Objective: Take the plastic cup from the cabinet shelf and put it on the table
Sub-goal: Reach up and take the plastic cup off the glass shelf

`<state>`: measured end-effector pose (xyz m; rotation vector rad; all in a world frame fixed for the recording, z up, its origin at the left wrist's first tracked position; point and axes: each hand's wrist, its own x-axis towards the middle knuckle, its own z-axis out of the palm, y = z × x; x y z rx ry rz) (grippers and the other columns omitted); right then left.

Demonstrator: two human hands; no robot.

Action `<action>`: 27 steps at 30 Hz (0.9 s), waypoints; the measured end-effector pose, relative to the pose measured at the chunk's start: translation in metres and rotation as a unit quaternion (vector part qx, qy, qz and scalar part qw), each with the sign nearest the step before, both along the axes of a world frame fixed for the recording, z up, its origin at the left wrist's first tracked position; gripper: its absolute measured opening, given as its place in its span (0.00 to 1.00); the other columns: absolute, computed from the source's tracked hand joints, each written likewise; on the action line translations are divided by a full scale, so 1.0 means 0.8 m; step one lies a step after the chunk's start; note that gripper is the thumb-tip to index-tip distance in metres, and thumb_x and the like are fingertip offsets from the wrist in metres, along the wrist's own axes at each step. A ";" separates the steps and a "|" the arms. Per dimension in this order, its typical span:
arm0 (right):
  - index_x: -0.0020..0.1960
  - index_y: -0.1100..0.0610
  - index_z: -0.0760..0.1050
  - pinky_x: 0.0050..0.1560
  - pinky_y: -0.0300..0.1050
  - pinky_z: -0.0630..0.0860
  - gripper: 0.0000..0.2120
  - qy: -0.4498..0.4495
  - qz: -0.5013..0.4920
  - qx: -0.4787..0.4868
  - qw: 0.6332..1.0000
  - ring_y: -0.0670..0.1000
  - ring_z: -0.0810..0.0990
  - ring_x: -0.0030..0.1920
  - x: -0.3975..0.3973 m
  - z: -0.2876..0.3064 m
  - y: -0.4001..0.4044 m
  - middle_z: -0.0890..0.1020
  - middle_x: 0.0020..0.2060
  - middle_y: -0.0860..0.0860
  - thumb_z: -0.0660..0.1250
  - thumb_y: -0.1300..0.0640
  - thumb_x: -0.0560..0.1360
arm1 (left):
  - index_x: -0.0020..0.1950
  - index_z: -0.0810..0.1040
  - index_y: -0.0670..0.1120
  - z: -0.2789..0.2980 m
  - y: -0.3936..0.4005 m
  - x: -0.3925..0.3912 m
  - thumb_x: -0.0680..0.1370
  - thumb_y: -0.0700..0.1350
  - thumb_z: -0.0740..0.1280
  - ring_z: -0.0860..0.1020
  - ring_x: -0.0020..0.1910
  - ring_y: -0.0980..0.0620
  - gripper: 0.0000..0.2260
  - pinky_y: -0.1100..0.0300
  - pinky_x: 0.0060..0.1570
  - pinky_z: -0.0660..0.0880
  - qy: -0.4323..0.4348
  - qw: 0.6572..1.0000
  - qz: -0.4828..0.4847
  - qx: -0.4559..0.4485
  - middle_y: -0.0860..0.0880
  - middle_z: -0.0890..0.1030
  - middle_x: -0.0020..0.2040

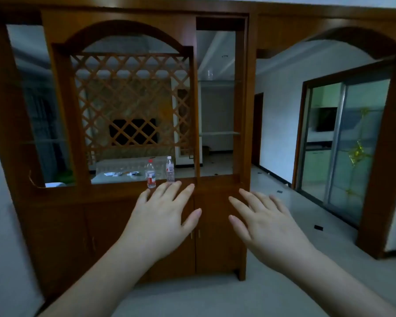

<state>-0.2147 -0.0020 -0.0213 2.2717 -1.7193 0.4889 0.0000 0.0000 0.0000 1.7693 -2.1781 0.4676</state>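
Observation:
A clear plastic cup (210, 75) stands on the upper glass shelf (220, 81) in the right-hand opening of the tall wooden cabinet (222, 243). It is faint and hard to make out. My left hand (162, 216) and my right hand (268, 221) are stretched out in front of me, palms down, fingers spread, holding nothing. Both hover in front of the cabinet's lower doors, well below the cup. A table (124, 172) with papers on it shows through the lattice, in the room behind.
Two water bottles (151, 173) (170, 169) stand on the cabinet ledge just beyond my left fingertips. A lower glass shelf (218, 133) sits under the cup's shelf. An arched doorway at the right leads past sliding glass doors (343, 143).

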 end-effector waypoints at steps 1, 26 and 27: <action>0.76 0.42 0.52 0.74 0.52 0.43 0.28 -0.001 0.000 -0.002 1.000 0.50 0.52 0.76 -0.004 -0.002 -0.004 0.56 0.78 0.47 0.39 0.36 0.77 | 0.77 0.49 0.59 -0.004 -0.005 -0.004 0.76 0.67 0.39 0.51 0.78 0.51 0.31 0.44 0.74 0.51 -0.005 1.000 -0.005 0.000 0.52 0.56 0.80; 0.77 0.45 0.51 0.75 0.54 0.48 0.31 0.001 -0.005 0.018 1.000 0.52 0.55 0.76 -0.156 -0.091 -0.314 0.59 0.77 0.49 0.38 0.37 0.76 | 0.78 0.45 0.60 -0.104 -0.315 -0.156 0.74 0.71 0.33 0.44 0.78 0.48 0.34 0.38 0.74 0.42 -0.030 0.999 -0.012 0.026 0.52 0.50 0.81; 0.77 0.45 0.51 0.75 0.54 0.48 0.31 0.000 -0.002 0.017 1.000 0.52 0.54 0.77 -0.150 -0.092 -0.328 0.59 0.77 0.48 0.38 0.37 0.76 | 0.78 0.46 0.59 -0.105 -0.327 -0.152 0.74 0.70 0.34 0.44 0.78 0.49 0.34 0.38 0.74 0.41 -0.031 0.999 -0.012 0.020 0.52 0.50 0.80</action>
